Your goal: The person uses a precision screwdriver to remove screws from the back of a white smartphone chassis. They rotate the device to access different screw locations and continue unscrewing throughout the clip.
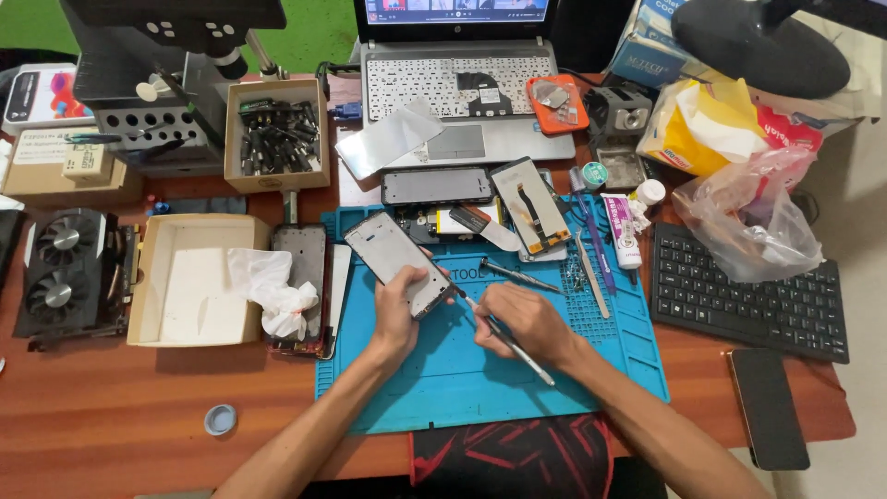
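Two hands busy: left hand grips phone frame, right hand pinches metal tool — a slip at the near edge could gouge it.

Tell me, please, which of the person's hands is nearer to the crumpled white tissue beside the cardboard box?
Left. The left hand, holding the phone frame, is just right of the tissue; the right hand, gripping a metal tool, lies farther right.
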